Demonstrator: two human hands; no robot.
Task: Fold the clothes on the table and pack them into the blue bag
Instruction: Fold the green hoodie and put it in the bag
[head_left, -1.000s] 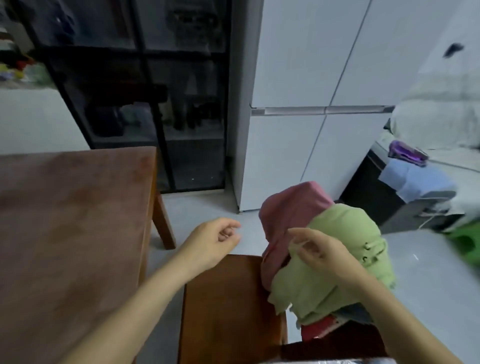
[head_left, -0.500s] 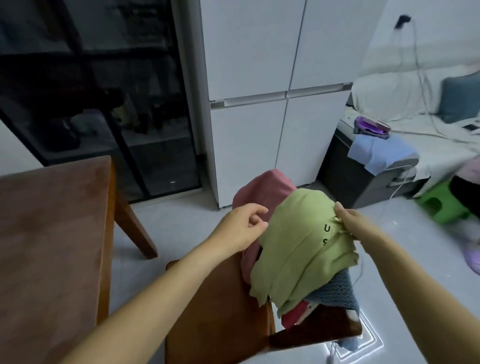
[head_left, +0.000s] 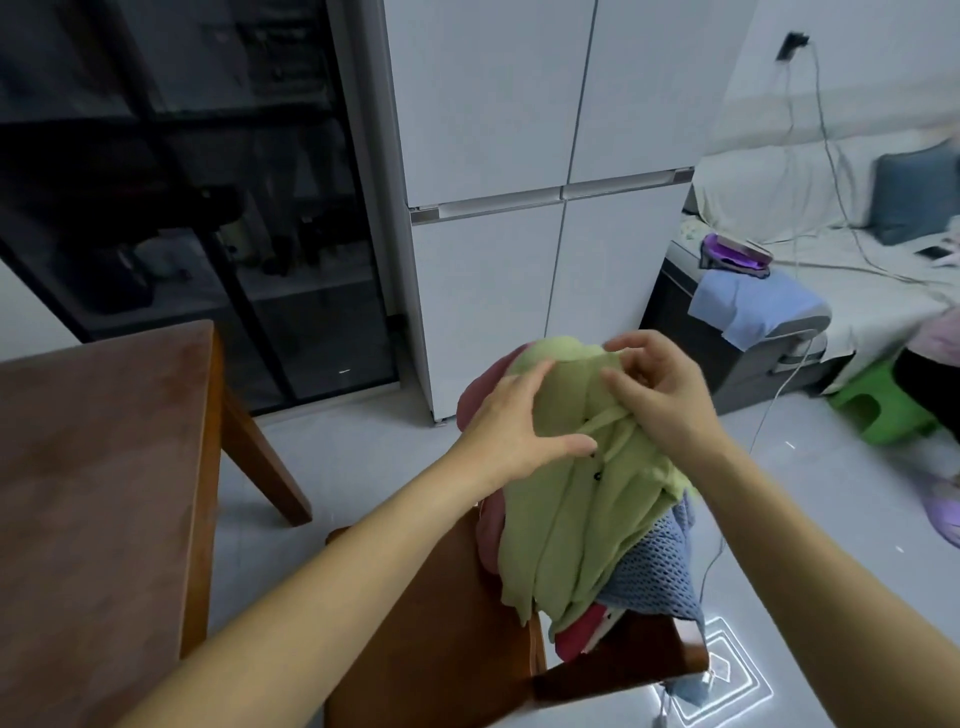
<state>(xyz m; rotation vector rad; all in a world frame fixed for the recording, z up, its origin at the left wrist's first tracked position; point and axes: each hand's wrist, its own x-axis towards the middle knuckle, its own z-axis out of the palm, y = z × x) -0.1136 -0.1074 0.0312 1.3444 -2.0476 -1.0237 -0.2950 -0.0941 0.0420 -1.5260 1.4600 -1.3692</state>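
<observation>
**Materials.** Under my left hand (head_left: 511, 421) and right hand (head_left: 660, 395): green shirt (head_left: 587, 519), soft matt cloth, creased. Beside and below it: pink cloth (head_left: 488, 535), matt, and blue knit (head_left: 654, 571), open mesh, rough.

- Chair (head_left: 441, 649): varnished wood with a slight sheen.
- Table (head_left: 93, 467): reddish wood, duller.
- Fridge (head_left: 493, 130): smooth white, satin.
- Cabinet (head_left: 182, 208): dark glossy glass.
- Floor (head_left: 374, 447): pale glossy tile.
- Stool (head_left: 878, 410): green plastic.
</observation>
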